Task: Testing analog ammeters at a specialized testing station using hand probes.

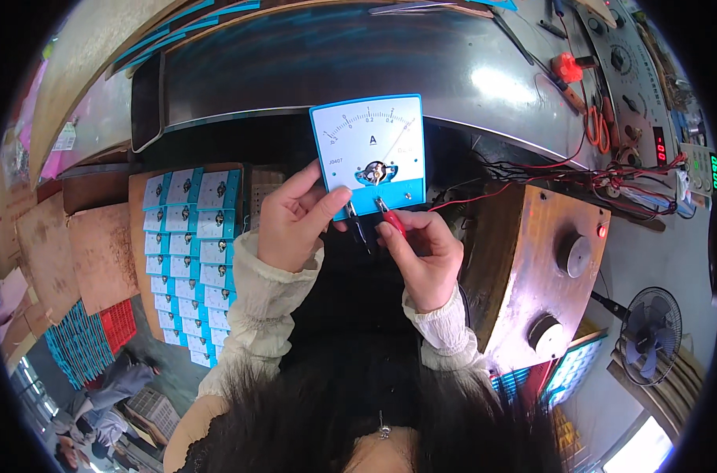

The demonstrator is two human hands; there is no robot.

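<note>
An analog ammeter (372, 134) with a white dial and blue casing is held up in front of me, its face toward me. Around its left edge and lower left corner my left hand (295, 229) is closed, the thumb at the front beside a black clip (357, 227). That clip sits at the meter's lower edge. Between the thumb and fingers of my right hand (429, 256) is a red clip (394, 224), its metal tip touching the lower edge near the middle. The needle leans toward the right end of the scale.
Rows of similar meters (186, 260) lie on a board at left. A steel bench (295, 67) spans the back, with orange scissors (598, 130) and red wires (610, 183) at right. A knobbed box (510, 268) and fan (650, 337) stand right. People (110, 418) appear lower left.
</note>
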